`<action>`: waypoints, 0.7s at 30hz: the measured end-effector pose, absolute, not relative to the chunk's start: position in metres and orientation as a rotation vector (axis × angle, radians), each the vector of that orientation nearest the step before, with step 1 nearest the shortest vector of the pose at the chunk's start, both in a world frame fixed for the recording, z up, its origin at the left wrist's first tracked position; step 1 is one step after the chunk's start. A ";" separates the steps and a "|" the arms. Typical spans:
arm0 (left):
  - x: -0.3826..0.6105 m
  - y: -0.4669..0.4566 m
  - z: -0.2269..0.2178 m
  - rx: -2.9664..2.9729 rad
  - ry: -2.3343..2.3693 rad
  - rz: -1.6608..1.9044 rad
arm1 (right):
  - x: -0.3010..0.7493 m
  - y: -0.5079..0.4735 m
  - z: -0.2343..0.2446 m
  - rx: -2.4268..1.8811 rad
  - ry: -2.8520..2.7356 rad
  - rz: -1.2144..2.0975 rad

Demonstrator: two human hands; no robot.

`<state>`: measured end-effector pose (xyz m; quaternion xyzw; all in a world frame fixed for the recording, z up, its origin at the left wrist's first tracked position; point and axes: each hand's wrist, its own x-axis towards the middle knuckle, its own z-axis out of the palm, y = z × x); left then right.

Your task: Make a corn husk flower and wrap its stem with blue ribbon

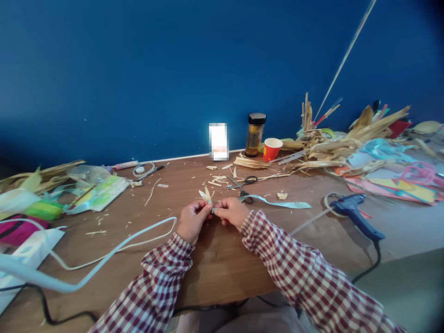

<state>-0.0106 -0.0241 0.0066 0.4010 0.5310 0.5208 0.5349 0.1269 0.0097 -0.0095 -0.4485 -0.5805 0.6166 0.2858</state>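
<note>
My left hand (192,221) is closed, thumb and fingers pinching the base of a small pale corn-husk flower (206,194) whose pointed petals stick up above the fingertips. Right against it, my right hand (234,212) is also closed in a pinch on a bit of light-blue ribbon that shows between the two thumbs. A longer light-blue ribbon (277,202) trails over the table from behind my right hand; whether it is the same piece, I cannot tell. Scissors (247,185) with black handles lie just beyond my hands, among cut husk scraps (219,179).
At right lies a blue glue gun (360,217), near heaped dry corn husks (347,143) and coloured paper (391,189). A red paper cup (272,150), a lidded bottle (255,136) and a bright pixelated rectangle (218,141) stand by the wall. White cord (118,252) crosses the left side.
</note>
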 end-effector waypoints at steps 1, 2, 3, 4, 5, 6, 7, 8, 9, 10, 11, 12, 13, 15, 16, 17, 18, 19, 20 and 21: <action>-0.011 -0.024 0.007 0.964 1.277 1.240 | 0.127 0.010 -0.010 -1.184 -1.539 1.671; -0.011 -0.025 0.007 0.969 1.289 1.239 | 0.128 0.011 -0.010 -1.170 -1.529 1.694; -0.012 -0.025 0.008 0.971 1.297 1.236 | 0.128 0.011 -0.010 -1.155 -1.526 1.711; -0.012 -0.025 0.008 0.971 1.299 1.230 | 0.128 0.011 -0.010 -1.140 -1.531 1.719; -0.012 -0.025 0.008 0.968 1.292 1.225 | 0.129 0.011 -0.010 -1.131 -1.543 1.717; -0.012 -0.025 0.008 0.962 1.278 1.222 | 0.129 0.011 -0.010 -1.127 -1.559 1.707; -0.012 -0.025 0.008 0.953 1.263 1.220 | 0.129 0.011 -0.010 -1.129 -1.573 1.691; -0.012 -0.024 0.008 0.938 1.250 1.220 | 0.130 0.011 -0.011 -1.139 -1.579 1.675; -0.011 -0.024 0.007 0.919 1.242 1.220 | 0.130 0.011 -0.012 -1.150 -1.580 1.662; -0.011 -0.024 0.007 0.900 1.238 1.222 | 0.130 0.011 -0.013 -1.157 -1.579 1.654; -0.011 -0.023 0.007 0.880 1.236 1.227 | 0.129 0.011 -0.014 -1.156 -1.581 1.652; -0.011 -0.023 0.007 0.859 1.236 1.232 | 0.129 0.011 -0.014 -1.150 -1.584 1.655; -0.011 -0.023 0.007 0.839 1.233 1.237 | 0.129 0.011 -0.014 -1.144 -1.584 1.662; -0.012 -0.024 0.009 0.804 1.222 1.245 | 0.128 0.010 -0.010 -1.131 -1.555 1.692; -0.012 -0.025 0.010 0.790 1.204 1.242 | 0.128 0.010 -0.007 -1.123 -1.520 1.725; -0.013 -0.026 0.011 0.781 1.173 1.227 | 0.128 0.009 -0.003 -1.108 -1.469 1.773; -0.013 -0.027 0.012 0.775 1.133 1.203 | 0.128 0.009 0.001 -1.086 -1.404 1.837; -0.014 -0.028 0.013 0.768 1.089 1.173 | 0.129 0.009 0.004 -1.058 -1.330 1.906; -0.014 -0.029 0.013 0.756 1.049 1.145 | 0.131 0.009 0.008 -1.026 -1.257 1.976; -0.015 -0.029 0.013 0.742 1.019 1.124 | 0.132 0.009 0.010 -0.994 -1.193 2.040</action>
